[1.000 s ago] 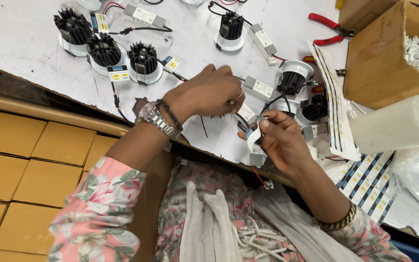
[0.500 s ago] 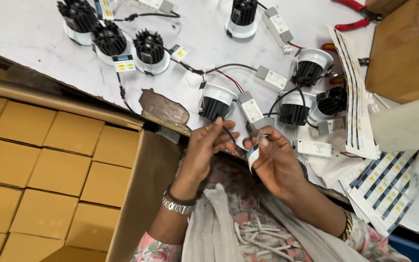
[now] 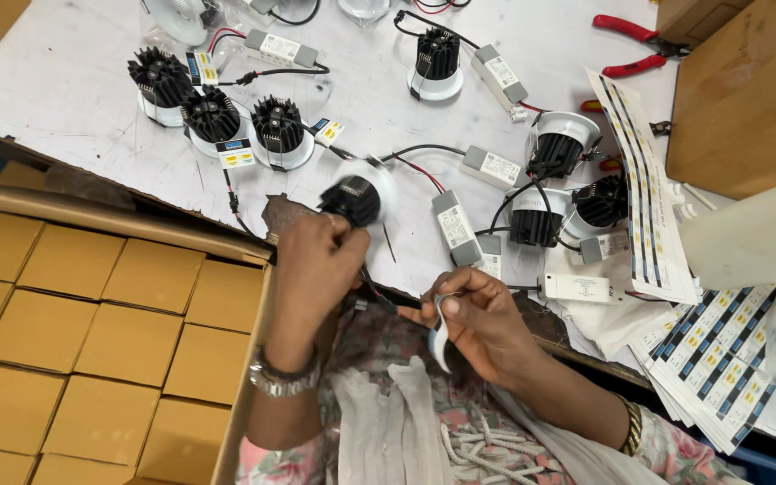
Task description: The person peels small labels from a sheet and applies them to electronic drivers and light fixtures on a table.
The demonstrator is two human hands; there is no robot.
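**Downlight in the left hand, label strip in the right**

At the near edge of the worktable, the left hand is closed around a round downlight with a black finned body and white rim, lifted just off the table and blurred. The lamp sits at the fingertips, on the far side of the hand, its axis tilted away from the person. From under the left hand a thin red and black lead runs down toward the right.

The right hand is just beside it, below the table edge over the person's lap, fingers pinched on a small white label strip that curls downward. The two hands are near each other but not touching; the lamp lies up and to the left of the right hand, so the left hand is plainly the nearer one.

Beyond, finished lamps of the same kind stand in a cluster near the far left corner, and others with grey driver boxes and wires lie across the middle. Red-handled pliers rest toward the far right edge, sheets of printed labels at the right. An open carton of yellow boxes stands to the left, below the table.
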